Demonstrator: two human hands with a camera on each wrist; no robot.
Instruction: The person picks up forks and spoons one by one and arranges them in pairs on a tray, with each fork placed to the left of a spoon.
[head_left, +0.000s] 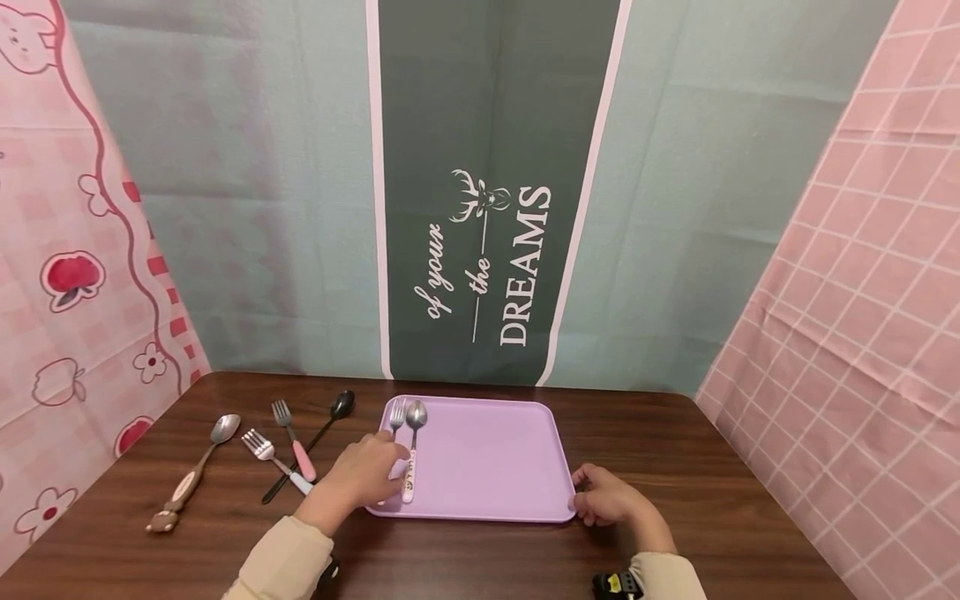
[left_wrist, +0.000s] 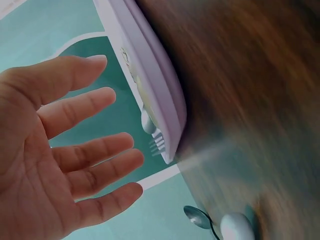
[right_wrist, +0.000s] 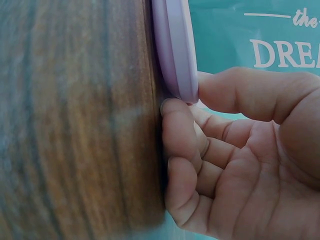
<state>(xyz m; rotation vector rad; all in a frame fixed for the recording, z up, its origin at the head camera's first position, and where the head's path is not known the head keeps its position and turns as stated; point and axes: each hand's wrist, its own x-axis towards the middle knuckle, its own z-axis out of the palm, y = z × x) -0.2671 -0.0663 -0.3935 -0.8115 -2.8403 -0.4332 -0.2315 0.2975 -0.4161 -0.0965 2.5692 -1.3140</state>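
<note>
A lilac tray [head_left: 487,458] lies on the table. Along its left side rest a fork [head_left: 397,414], whose handle my hand partly hides, and a spoon [head_left: 415,414] with a patterned white handle. Over that side hovers my left hand [head_left: 363,471]; in the left wrist view its fingers are spread and loosely extended, holding nothing, apart from the tray's rim [left_wrist: 170,100]. My right hand [head_left: 609,498] pinches the tray's near right corner. The right wrist view has the thumb against the rim [right_wrist: 182,55], with the other fingers curled below it.
Left of the tray lie a spoon [head_left: 191,477] with a brown figure handle, a pink-handled fork [head_left: 302,458], a pale-handled fork [head_left: 262,447] and a black spoon [head_left: 333,417]. The forks and black spoon cross one another. Fabric [head_left: 285,250] hangs behind the wooden table [head_left: 652,442].
</note>
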